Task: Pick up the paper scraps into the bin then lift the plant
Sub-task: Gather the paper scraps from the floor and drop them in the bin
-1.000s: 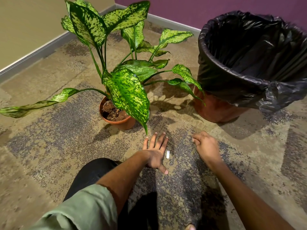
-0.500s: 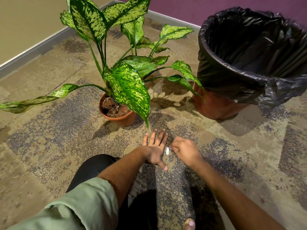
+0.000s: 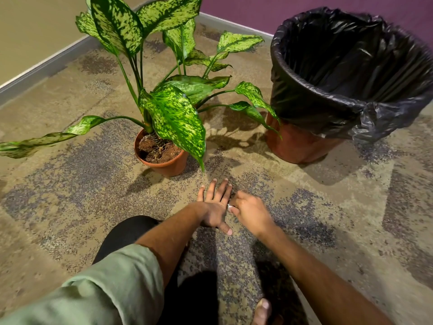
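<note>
black-lined bin point(image 3: 351, 73), soil-filled plant pot point(image 3: 164, 160).

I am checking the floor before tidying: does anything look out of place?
Yes: a white paper scrap sits on the carpet, pinched by the right hand beside the flat left hand. Nothing looks spilled.

The left hand point(image 3: 214, 207) lies flat on the floor, fingers point(image 3: 221, 188) spread; the right hand point(image 3: 249, 211), beside it, curls in a pinch.
</note>
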